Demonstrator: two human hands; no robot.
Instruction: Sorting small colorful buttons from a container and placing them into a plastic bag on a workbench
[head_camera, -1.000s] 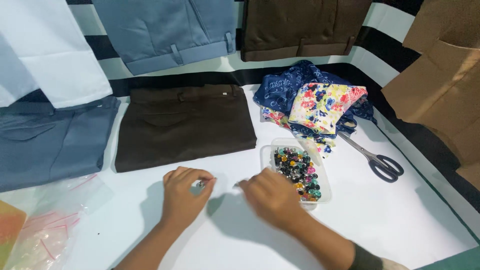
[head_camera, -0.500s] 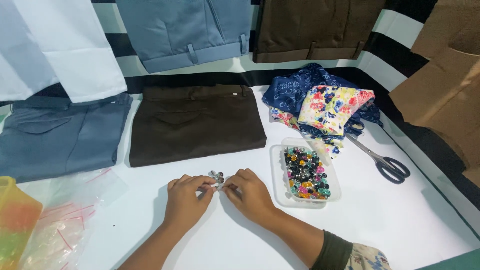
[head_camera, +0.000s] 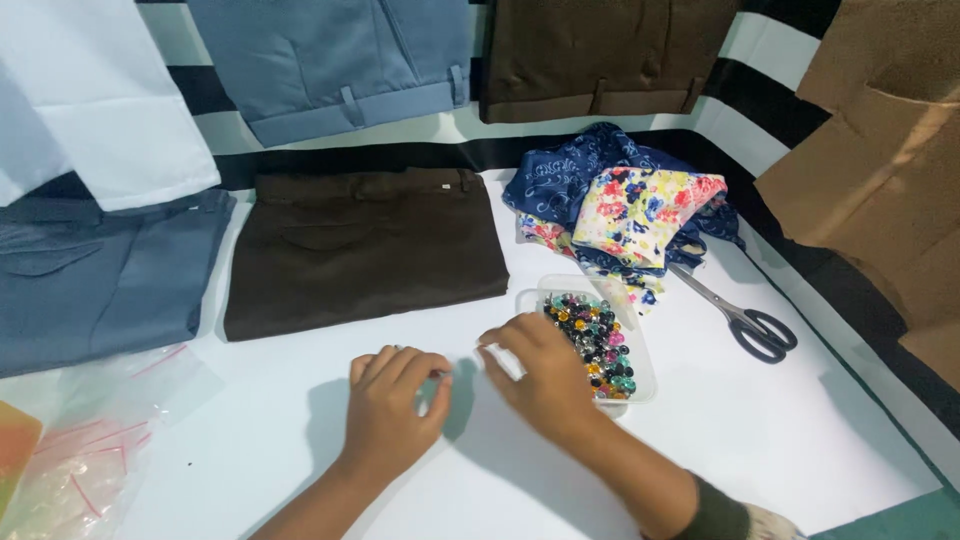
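Observation:
My left hand (head_camera: 390, 410) rests on the white sheet (head_camera: 800, 430) with its fingers curled toward the thumb; whatever lies under the fingertips is hidden. My right hand (head_camera: 540, 372) sits just to its right, fingers bent over the near left corner of a clear plastic tray (head_camera: 648, 388). The tray holds several small coloured beads (head_camera: 598, 340). I cannot tell whether either hand pinches a bead. A small gap separates the two hands.
Folded brown trousers (head_camera: 370, 250) lie behind the hands, folded grey-blue trousers (head_camera: 90, 280) to the left. Floral cloths (head_camera: 640, 215) and scissors (head_camera: 745, 320) lie to the right of the tray. Clear plastic bags (head_camera: 80, 450) sit at near left, brown cardboard (head_camera: 880, 170) at far right.
Half a second ago the hands met over a small shiny cluster. Since then they have parted, and my right hand has moved right to the tray's corner.

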